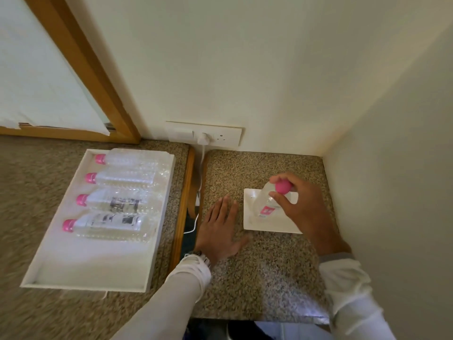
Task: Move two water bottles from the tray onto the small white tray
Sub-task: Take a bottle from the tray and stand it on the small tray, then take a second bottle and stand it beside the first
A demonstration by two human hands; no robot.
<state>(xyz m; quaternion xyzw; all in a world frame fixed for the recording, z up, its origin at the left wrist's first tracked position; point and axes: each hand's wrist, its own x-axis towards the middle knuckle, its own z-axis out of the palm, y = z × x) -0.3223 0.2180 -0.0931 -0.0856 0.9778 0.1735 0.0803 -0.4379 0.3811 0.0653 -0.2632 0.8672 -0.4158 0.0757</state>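
A large white tray on the left counter holds several clear water bottles lying on their sides, pink caps pointing left. On the right counter lies the small white tray. A water bottle with a pink cap stands upright on it. My right hand grips this bottle at the cap from above. Flat on the granite just left of the small tray rests my left hand, fingers spread and holding nothing.
A gap with wooden edging separates the two granite counters, and a white cable hangs down it from a wall socket. Walls close in behind and on the right. A wood-framed mirror stands at back left.
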